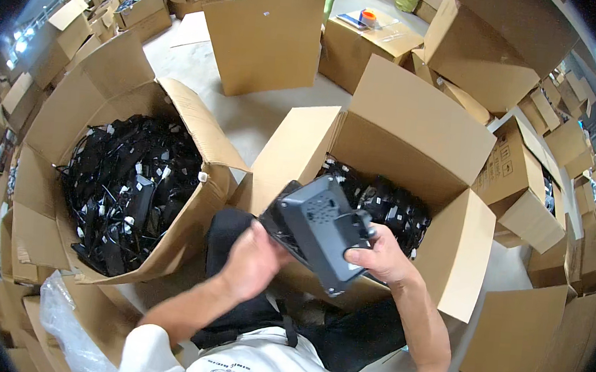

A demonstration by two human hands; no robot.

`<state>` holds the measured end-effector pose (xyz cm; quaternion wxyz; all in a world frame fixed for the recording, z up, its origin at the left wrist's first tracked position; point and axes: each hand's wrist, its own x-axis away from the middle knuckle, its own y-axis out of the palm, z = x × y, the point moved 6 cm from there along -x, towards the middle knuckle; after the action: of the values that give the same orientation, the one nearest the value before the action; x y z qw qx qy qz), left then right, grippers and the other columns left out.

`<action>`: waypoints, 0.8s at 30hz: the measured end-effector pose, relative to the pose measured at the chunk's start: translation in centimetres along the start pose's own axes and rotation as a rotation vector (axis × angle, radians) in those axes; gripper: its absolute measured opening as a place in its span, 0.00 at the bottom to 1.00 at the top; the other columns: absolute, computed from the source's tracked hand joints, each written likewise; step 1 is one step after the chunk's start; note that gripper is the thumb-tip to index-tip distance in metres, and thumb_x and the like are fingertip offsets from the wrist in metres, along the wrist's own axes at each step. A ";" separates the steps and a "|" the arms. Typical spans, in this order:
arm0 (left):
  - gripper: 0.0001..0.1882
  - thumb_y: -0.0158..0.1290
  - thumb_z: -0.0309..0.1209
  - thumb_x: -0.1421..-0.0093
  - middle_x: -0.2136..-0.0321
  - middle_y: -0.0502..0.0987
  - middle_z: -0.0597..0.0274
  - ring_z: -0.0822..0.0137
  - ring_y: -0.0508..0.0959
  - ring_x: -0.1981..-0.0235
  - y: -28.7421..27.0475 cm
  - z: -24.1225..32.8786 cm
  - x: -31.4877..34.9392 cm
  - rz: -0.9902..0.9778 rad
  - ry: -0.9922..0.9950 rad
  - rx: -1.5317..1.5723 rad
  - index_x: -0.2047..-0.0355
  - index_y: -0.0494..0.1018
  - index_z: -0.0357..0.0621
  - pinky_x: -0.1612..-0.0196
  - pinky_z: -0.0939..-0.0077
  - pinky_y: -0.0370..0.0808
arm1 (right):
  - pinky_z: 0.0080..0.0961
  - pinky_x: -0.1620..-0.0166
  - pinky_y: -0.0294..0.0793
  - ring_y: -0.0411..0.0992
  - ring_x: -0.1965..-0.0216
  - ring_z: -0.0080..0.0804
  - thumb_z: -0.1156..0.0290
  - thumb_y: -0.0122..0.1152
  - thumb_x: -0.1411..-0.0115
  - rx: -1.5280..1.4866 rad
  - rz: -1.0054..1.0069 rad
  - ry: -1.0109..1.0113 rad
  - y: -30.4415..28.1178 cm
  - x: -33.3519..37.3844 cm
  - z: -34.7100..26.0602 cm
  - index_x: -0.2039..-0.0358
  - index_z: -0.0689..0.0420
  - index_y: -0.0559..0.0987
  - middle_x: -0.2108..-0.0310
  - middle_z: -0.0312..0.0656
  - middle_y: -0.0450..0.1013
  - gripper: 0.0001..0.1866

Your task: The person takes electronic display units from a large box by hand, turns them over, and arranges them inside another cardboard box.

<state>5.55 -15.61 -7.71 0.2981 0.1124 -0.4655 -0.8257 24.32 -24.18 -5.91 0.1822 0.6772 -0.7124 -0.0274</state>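
Note:
I hold a dark grey flat plastic device (319, 225) over my lap, its back side with a grille facing up. My left hand (252, 258) grips its lower left edge. My right hand (380, 255) is closed on its right end, the thumb on a raised block there. Just beyond the device stands an open cardboard box (416, 136) filled with black bundled parts (388, 204). To my left a larger open cardboard box (197, 124) holds a heap of black cables and adapters (128, 185) with white tags.
Many cardboard boxes crowd the concrete floor all around. One closed box (367, 40) at the back carries an orange tape roll (369, 15). A loose cardboard sheet (264, 41) stands upright behind. Clear plastic wrap (63, 318) lies at lower left.

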 end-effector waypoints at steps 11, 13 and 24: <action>0.26 0.61 0.33 0.39 0.53 0.77 0.58 0.64 0.79 0.53 -0.9 -2.7 -2.0 0.208 0.041 -0.161 0.43 0.66 0.39 0.46 0.65 0.76 | 0.40 0.40 0.71 0.67 0.37 0.48 0.59 0.72 0.44 0.611 0.246 -0.077 0.9 6.2 -3.1 0.53 0.68 0.76 0.38 0.61 0.65 0.28; 0.26 0.60 0.31 0.39 0.54 0.77 0.54 0.62 0.80 0.55 -0.6 -3.0 -2.5 0.110 -0.031 -0.251 0.43 0.65 0.37 0.49 0.64 0.79 | 0.37 0.43 0.73 0.73 0.43 0.43 0.63 0.70 0.43 0.412 0.371 -0.288 -1.6 8.6 -4.2 0.53 0.67 0.77 0.47 0.55 0.74 0.24; 0.35 0.64 0.44 0.46 0.54 0.78 0.59 0.65 0.80 0.55 1.6 -7.0 -1.6 0.107 -0.364 -0.488 0.43 0.67 0.38 0.52 0.67 0.80 | 0.32 0.39 0.66 0.67 0.41 0.34 0.41 0.55 0.34 0.002 -0.010 -0.138 -2.0 2.1 1.3 0.31 0.62 0.52 0.40 0.50 0.64 0.46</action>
<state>10.67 -20.17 -10.30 0.2713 -0.1367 -0.3046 -0.9027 25.80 -26.70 -7.25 0.1321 0.6775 -0.7198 -0.0743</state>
